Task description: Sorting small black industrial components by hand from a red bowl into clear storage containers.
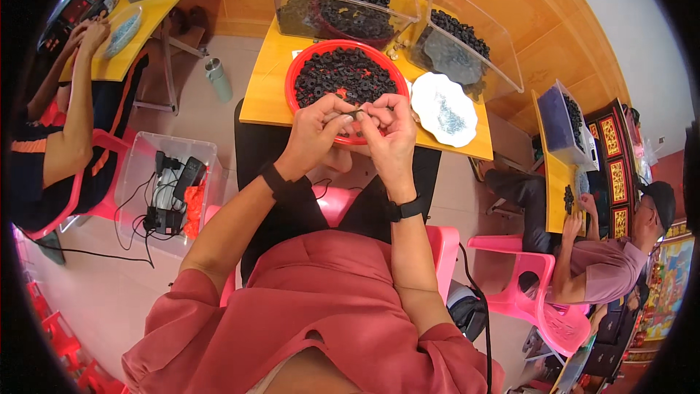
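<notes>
Over the near rim of a red basin (400,79), my left hand (315,135) and my right hand (394,147) meet fingertip to fingertip. Between them they pinch a small dark part (354,112), mostly covered by thumbs and fingers. Many small black, ring-like parts (343,76) fill the basin. To the right of my right hand lies a white scalloped plate (426,95) with a heap of tiny silvery-blue pieces (453,118). Both wrists wear dark bands.
Two clear bins of black parts, one behind the basin (288,11) and one at right (503,66), stand on my yellow table (259,95). A bin with chargers and cables (208,164) and a green bottle (218,79) sit on the floor at left. Co-workers sit at tables on both sides.
</notes>
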Available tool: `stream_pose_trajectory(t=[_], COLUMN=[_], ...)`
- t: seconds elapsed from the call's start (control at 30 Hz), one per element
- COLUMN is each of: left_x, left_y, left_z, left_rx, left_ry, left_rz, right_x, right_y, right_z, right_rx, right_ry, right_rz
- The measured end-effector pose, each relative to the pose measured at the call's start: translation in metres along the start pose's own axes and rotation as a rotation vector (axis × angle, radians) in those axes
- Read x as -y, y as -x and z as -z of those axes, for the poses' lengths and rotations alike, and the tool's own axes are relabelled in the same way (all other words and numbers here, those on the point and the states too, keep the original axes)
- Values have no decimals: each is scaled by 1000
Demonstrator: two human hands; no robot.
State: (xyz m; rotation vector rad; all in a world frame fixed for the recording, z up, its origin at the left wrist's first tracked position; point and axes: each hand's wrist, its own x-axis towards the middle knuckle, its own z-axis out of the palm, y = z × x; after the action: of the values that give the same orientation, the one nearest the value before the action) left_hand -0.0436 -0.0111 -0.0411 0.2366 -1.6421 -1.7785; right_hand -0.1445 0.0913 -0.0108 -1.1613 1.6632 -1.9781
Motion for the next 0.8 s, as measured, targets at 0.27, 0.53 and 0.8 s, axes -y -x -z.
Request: stream_pose_trajectory(t=[0.27,0.53,0.8], left_x=[-12,-14,-14], left_y=[-1,-4,-7], left_z=[-3,6,9], left_rx=[33,67,49], left_ry=[274,217,168], left_rz=[137,75,0], right_x=[-4,-2,1], right_y=[0,2,4], right_z=[-3,-5,-7], right_rx=[-139,-192,-145], right_ry=[-381,-499,-477], right_rz=[-178,-253,-315])
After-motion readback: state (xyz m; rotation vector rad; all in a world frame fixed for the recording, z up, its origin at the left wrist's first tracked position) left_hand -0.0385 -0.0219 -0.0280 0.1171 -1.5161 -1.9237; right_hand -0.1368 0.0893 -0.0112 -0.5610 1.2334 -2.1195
